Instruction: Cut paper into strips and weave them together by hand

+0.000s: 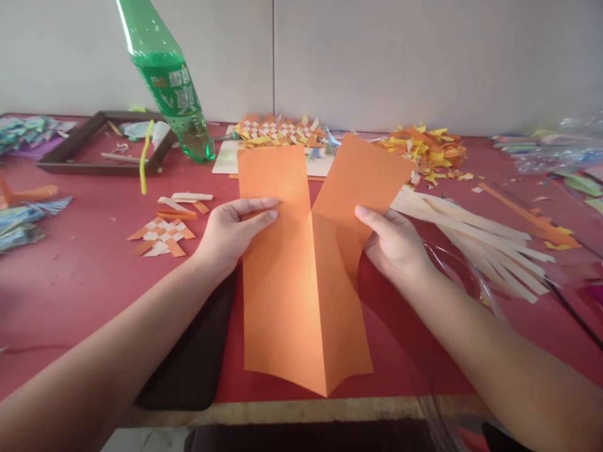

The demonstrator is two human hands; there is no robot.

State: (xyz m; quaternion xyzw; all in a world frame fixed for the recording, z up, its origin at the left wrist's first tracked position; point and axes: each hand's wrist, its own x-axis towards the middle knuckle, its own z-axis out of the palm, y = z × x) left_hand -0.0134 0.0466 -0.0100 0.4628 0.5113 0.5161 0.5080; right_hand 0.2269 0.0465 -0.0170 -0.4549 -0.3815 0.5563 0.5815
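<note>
An orange sheet of paper (282, 282) is held up over the table's front, creased down its middle. From the top edge it is parted along the crease to about a third of its length, and below that it stays joined. My left hand (240, 229) pinches the left half between thumb and fingers. On the right half, my right hand (389, 235) grips the outer edge, thumb in front and fingers behind. Beside my left wrist lies a small woven orange-and-white paper piece (164, 235). Pale paper strips (480, 232) fan out to the right of my right hand.
A tilted green bottle (174, 94) stands near a dark frame (75, 168) at the back left. Woven paper (277, 130) and orange-yellow scraps (424, 150) lie by the wall. Under my left forearm is a dark flat object (198, 351). The red table (70, 295) ends just below the paper.
</note>
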